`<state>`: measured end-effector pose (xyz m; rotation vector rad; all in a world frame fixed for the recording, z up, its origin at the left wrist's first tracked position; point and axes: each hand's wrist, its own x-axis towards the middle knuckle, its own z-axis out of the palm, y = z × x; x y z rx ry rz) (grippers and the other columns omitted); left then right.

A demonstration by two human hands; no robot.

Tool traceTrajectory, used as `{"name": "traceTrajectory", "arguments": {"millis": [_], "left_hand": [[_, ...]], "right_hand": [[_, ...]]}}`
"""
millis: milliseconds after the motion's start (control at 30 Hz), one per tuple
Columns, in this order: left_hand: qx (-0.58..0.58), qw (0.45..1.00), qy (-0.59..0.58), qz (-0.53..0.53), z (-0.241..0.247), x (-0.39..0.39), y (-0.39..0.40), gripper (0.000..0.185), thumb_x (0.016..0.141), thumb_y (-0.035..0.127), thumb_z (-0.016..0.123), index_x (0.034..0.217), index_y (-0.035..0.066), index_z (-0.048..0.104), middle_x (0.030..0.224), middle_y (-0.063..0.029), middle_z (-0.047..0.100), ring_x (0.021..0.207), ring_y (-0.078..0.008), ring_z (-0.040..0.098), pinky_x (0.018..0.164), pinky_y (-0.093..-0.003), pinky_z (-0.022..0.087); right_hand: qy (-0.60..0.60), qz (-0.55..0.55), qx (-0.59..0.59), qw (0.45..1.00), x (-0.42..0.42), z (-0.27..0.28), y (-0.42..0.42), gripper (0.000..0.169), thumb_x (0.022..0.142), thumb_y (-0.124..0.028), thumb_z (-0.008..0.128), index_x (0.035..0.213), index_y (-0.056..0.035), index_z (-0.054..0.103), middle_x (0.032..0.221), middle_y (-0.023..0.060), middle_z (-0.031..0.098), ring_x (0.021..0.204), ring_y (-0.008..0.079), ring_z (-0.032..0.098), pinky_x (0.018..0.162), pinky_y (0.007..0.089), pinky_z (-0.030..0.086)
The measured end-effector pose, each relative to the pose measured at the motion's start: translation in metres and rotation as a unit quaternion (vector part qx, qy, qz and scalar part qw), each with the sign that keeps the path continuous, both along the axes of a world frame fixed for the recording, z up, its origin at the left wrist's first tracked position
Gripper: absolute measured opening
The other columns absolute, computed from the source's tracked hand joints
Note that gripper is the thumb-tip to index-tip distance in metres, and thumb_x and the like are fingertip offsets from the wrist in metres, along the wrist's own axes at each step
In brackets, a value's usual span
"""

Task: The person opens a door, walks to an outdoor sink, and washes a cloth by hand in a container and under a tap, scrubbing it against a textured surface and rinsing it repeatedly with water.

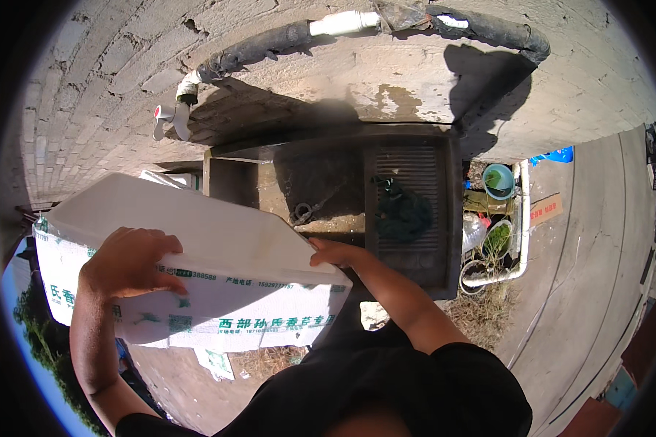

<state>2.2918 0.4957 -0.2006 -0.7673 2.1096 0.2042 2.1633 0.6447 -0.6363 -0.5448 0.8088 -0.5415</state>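
Observation:
A large white foam box (197, 218), wrapped in white tape with green print, is tilted in front of me at the left. My left hand (139, 262) grips its upper long edge, thumb on the printed side. My right hand (331, 254) holds the box's right corner, beside the sink. The stone sink (451, 218) has a basin with a ring-shaped object (303, 213) in it. Dark green netting (404, 216) lies bunched on its ribbed washboard side. What is inside the box, if anything, is hidden.
A white tap (167, 120) and wrapped pipe (268, 43) run along the brick wall. Right of the sink stand a light blue bucket (498, 181), a white drain pipe (523, 218) and plastic containers. Cardboard (546, 210) lies on the concrete ground.

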Motion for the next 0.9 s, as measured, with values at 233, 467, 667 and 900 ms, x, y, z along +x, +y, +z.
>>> {"name": "traceTrajectory", "arguments": {"millis": [233,467,667,900], "left_hand": [[-0.023,0.986,0.149,-0.078,-0.056,0.048,0.026,0.046,0.06,0.033,0.079,0.092,0.007,0.057,0.08,-0.008,0.059,0.078,-0.0257,0.06,0.072,-0.035,0.044],[-0.016,0.971,0.238,-0.019,-0.124,0.097,0.026,0.046,0.059,0.028,0.081,0.093,0.006,0.059,0.086,-0.0085,0.057,0.086,-0.0262,0.058,0.076,-0.0372,0.045],[-0.026,0.965,0.26,0.017,-0.136,0.111,0.026,0.047,0.054,0.021,0.084,0.093,0.007,0.06,0.092,-0.0084,0.052,0.089,-0.027,0.054,0.077,-0.0394,0.045],[-0.055,0.985,0.165,-0.011,-0.187,0.127,0.026,0.055,0.058,0.024,0.083,0.104,0.007,0.058,0.1,-0.0105,0.051,0.098,-0.0289,0.049,0.087,-0.0424,0.039]], "right_hand": [[0.263,-0.126,-0.12,0.949,-0.052,0.002,0.029,0.092,0.073,-0.016,0.06,0.141,0.0049,0.003,0.142,0.0275,0.025,0.133,0.033,0.027,0.105,0.0321,0.027],[0.295,-0.021,-0.08,0.952,-0.049,-0.029,0.026,0.095,0.075,-0.019,0.06,0.14,0.0056,-0.005,0.139,0.0305,0.029,0.13,0.0335,0.032,0.104,0.0325,0.029],[0.366,-0.034,-0.055,0.928,-0.057,-0.016,0.02,0.098,0.077,-0.025,0.06,0.141,0.0009,-0.01,0.134,0.0326,0.035,0.123,0.0369,0.041,0.1,0.0351,0.035],[0.486,-0.215,-0.096,0.842,-0.032,-0.034,0.015,0.098,0.08,-0.032,0.062,0.14,0.0031,-0.008,0.116,0.031,0.051,0.106,0.0369,0.054,0.087,0.041,0.043]]}}
